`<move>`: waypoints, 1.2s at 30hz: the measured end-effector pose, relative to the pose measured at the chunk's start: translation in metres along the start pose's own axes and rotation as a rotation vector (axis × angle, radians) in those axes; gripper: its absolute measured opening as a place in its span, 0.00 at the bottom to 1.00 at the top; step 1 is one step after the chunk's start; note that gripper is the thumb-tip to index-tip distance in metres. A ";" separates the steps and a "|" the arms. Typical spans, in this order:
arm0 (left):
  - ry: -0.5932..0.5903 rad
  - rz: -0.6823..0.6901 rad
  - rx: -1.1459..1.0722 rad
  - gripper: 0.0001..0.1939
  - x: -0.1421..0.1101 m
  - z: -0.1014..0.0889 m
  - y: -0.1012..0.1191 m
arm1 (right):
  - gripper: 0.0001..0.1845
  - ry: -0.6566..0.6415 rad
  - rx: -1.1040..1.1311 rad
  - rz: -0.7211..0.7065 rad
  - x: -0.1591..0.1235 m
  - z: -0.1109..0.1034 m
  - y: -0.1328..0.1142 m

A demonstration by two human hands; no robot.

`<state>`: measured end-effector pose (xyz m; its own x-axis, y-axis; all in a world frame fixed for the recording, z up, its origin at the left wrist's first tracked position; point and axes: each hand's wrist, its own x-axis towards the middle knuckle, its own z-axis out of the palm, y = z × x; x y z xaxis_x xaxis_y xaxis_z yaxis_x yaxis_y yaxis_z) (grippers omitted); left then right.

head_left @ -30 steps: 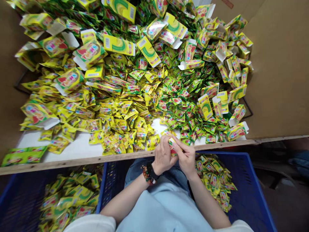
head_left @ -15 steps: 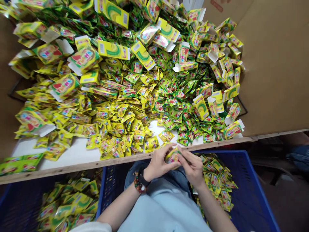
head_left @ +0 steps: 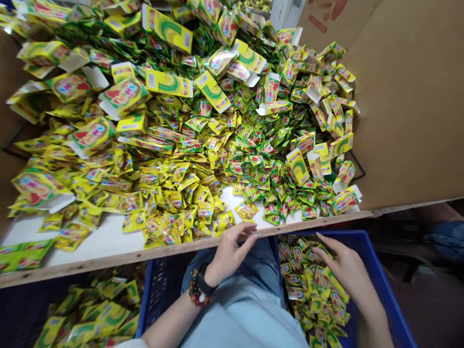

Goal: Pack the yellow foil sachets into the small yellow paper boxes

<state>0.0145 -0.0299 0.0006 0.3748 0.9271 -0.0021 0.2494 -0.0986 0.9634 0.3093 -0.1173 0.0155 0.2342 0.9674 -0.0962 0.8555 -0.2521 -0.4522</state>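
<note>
- Nearly flat, fingers together and extended: left hand, empty, above the wooden table edge, with a loose yellow foil sachet just beyond the fingertips.
- Fingers spread wide: right hand, nothing visibly pinched, directly over the heaped crate sachets in a blue plastic crate; contact with them impossible to tell.
- Just ahead of both hands: a large mound of green and yellow foil sachets on a white tabletop, with open printed paperboard cartons scattered across it.
- Left of the left hand, below the table edge: a second blue crate holding more sachets.
- On the left wrist: a beaded bracelet and a black watch.
- Handling, by judgement: each sachet probably very light, soft and slippery, so best pinched by a sealed edge between thumb and forefinger; cartons likely stiffer, though thin enough to crush.
</note>
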 end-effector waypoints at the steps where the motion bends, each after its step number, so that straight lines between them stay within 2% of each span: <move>1: 0.055 0.049 0.066 0.11 0.005 -0.007 0.001 | 0.22 0.033 0.083 -0.100 0.015 0.006 -0.008; 4: 0.268 0.241 0.354 0.10 0.027 -0.042 0.009 | 0.27 0.091 0.146 -0.365 0.072 0.034 -0.048; 6: 0.417 0.298 0.575 0.11 0.049 -0.076 0.017 | 0.39 0.120 0.019 -0.421 0.109 0.058 -0.074; 8: 0.520 0.273 0.784 0.14 0.076 -0.112 0.023 | 0.43 0.143 -0.104 -0.438 0.138 0.079 -0.093; 9: 0.514 0.263 0.862 0.16 0.092 -0.128 0.024 | 0.43 0.137 -0.143 -0.448 0.148 0.088 -0.099; 10: 0.460 0.261 0.926 0.18 0.109 -0.140 0.025 | 0.43 0.126 -0.166 -0.459 0.155 0.095 -0.104; 12: 0.281 0.256 1.037 0.22 0.143 -0.154 0.022 | 0.40 0.100 -0.180 -0.478 0.160 0.103 -0.108; 15: 0.081 0.141 1.215 0.27 0.187 -0.150 0.013 | 0.36 0.078 -0.163 -0.515 0.151 0.099 -0.105; 18: -0.071 0.010 1.332 0.29 0.208 -0.139 0.005 | 0.30 0.062 -0.103 -0.594 0.133 0.085 -0.097; 21: -0.169 0.029 1.380 0.27 0.202 -0.135 0.002 | 0.16 0.173 0.036 -0.609 0.126 0.068 -0.099; 24: -0.244 0.076 1.403 0.26 0.186 -0.134 0.002 | 0.16 0.356 0.148 -0.604 0.145 0.054 -0.121; 26: -0.285 0.105 1.417 0.25 0.175 -0.130 0.002 | 0.19 0.393 0.128 -0.631 0.173 0.046 -0.145; 29: -0.338 0.150 1.436 0.23 0.162 -0.121 0.003 | 0.32 0.249 -0.048 -0.642 0.218 0.042 -0.178; 31: -0.377 0.180 1.426 0.23 0.154 -0.115 0.004 | 0.31 0.107 -0.194 -0.645 0.236 0.046 -0.189; 33: -0.413 0.208 1.393 0.23 0.147 -0.111 0.005 | 0.26 0.023 -0.304 -0.693 0.237 0.054 -0.189; 36: -0.457 0.231 1.344 0.22 0.140 -0.107 0.011 | 0.25 0.005 -0.341 -0.789 0.214 0.066 -0.176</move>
<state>-0.0264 0.1374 0.0394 0.7063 0.6741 -0.2162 0.6863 -0.7269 -0.0240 0.1780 0.1358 0.0162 -0.4865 0.8626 0.1384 0.8606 0.5005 -0.0942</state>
